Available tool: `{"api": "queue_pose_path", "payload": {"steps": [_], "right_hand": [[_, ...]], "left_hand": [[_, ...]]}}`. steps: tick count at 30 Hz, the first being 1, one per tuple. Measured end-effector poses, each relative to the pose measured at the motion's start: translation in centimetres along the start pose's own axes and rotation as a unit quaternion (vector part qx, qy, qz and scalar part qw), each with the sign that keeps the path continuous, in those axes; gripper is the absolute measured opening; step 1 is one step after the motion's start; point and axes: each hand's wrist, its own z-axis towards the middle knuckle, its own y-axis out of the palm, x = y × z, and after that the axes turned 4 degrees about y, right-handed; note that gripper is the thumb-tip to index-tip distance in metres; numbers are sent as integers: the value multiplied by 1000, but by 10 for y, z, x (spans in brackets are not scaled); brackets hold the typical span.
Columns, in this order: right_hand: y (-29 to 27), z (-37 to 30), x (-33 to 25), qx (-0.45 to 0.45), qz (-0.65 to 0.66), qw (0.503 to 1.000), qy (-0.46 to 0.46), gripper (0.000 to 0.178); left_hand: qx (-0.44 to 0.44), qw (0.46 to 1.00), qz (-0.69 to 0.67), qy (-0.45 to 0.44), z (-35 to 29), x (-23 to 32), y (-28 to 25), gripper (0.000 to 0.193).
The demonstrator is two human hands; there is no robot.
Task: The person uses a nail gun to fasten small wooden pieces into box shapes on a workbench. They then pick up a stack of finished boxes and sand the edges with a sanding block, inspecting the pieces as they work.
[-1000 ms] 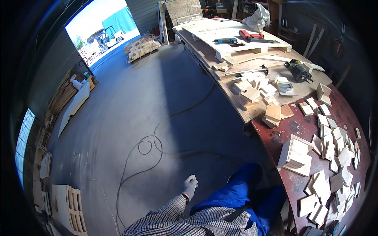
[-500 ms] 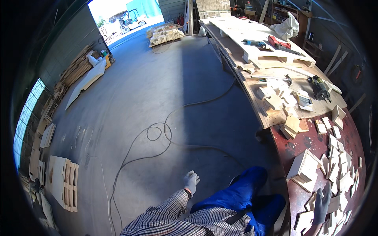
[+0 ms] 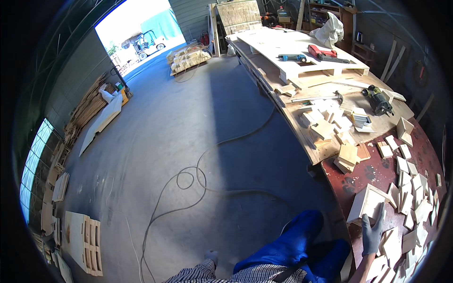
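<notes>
My right hand, in a grey glove, reaches over the red tabletop. Its thumb and fingers are spread at the near side of a pale wooden box-shaped piece, seemingly touching it; a firm grip does not show. Loose small wood blocks lie in a heap to the right of that hand. Low in the picture, my left hand hangs over the concrete floor beside my leg. It is small and shaded, and its fingers do not show clearly.
Beyond the red top, a long wooden workbench carries wood offcuts, a hammer, a dark green power tool, a red tool and a blue tool. A hose loops across the floor. A pallet stands at left.
My right hand has moved up and slightly left, from the loose blocks to the box-shaped piece, with its fingers spreading. My left hand has dropped lower and nearer my body. The view has shifted slightly.
</notes>
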Motion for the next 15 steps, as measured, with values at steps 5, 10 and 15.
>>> {"api": "queue_pose_path", "payload": {"steps": [5, 10, 15], "right_hand": [[-14, -9, -10, 18, -46, 999, 2, 86], [-9, 9, -13, 36, -1, 999, 15, 75], [-22, 1, 33, 12, 414, 900, 137, 65]], "left_hand": [[-95, 956, -275, 24, 3, 84, 24, 30], [-193, 943, -263, 70, -95, 212, 56, 42], [-365, 876, -245, 198, -176, 321, 78, 56]]}}
